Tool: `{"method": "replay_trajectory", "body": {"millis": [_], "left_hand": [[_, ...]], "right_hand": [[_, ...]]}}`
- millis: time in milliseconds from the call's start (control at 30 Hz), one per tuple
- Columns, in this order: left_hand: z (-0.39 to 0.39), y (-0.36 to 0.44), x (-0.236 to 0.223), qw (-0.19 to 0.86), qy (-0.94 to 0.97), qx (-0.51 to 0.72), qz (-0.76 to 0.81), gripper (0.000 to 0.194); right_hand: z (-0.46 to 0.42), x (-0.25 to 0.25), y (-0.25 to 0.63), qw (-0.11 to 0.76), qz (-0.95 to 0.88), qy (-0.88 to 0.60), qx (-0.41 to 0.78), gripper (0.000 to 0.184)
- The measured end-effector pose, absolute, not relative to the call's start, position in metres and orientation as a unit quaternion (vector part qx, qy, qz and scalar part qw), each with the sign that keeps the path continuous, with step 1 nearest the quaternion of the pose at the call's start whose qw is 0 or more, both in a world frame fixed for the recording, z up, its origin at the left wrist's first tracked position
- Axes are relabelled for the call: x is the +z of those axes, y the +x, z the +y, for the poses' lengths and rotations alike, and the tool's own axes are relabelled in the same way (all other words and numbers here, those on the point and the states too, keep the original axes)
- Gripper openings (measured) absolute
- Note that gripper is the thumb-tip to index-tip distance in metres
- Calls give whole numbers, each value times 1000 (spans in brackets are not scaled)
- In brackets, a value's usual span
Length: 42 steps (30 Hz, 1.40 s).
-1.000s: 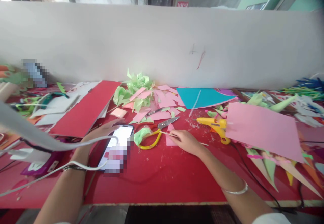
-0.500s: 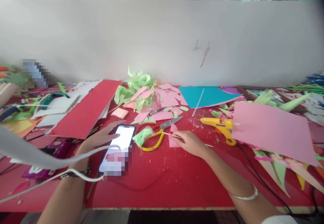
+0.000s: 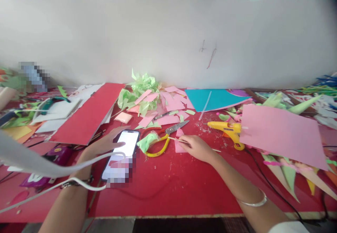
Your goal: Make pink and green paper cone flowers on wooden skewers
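My left hand (image 3: pixel 110 139) lies open along the upper left edge of a smartphone (image 3: pixel 126 148). Its thumb rests over the lit screen, and the other fingers stretch past the phone's top corner. A thin wooden stick (image 3: pixel 171 138) is pinched in my right hand (image 3: pixel 196 147), and its tail shows beyond the palm. Under those fingers a folded pink paper piece (image 3: pixel 179 146) lies on the red table, partly hidden. Between the hands are scissors (image 3: pixel 161 151) with yellow and orange handles, blades parted and pointing away. A light green clump of modelling clay or wrapped material (image 3: pixel 147 142) sits over the handles.
Pink paper scraps (image 3: pixel 172 101) and crumpled green tissue paper (image 3: pixel 143 89) pile up at the back. On the right, a yellow glue gun (image 3: pixel 229 129) touches a pink sheet (image 3: pixel 281 134). A red board (image 3: pixel 89 115) lies left. White cables (image 3: pixel 89 184) cross my left forearm.
Both hands keep almost the same pose and place. The whole view has shifted very slightly.
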<state>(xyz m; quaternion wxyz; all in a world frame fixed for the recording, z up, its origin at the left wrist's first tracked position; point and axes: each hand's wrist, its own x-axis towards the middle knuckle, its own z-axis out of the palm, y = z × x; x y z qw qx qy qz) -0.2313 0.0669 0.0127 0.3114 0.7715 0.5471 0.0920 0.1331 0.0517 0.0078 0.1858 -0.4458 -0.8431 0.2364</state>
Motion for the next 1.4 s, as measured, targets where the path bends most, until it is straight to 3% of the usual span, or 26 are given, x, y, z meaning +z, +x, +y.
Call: {"method": "replay_trajectory", "body": {"millis": [367,600,733,867,1000,1067,1200,1400], "left_hand": [[55,-219,18,299,780,109,539,74],[44,-207,9,190,788,116,575,86],[46,-208,7,184,780,132,583,85],[47,-209,13,216,763,157,589,73],[35,-170,31,77,734,216,640,59],[23,-134,39,58,748,257,609,43],[7,-65,44,174,730,316,580,32],[12,-28,37,396,741,308,446,41]], "right_hand": [[52,9,134,189,-841,-444,243,20],[51,9,134,200,-846,-433,238,21],[52,8,134,210,-848,-426,237,22],[52,7,135,206,-845,-431,241,20],[53,11,135,224,-843,-416,257,21],[53,18,135,253,-833,-406,278,23],[48,41,137,330,-788,-401,331,26],[32,56,139,351,-777,-386,354,22]]}}
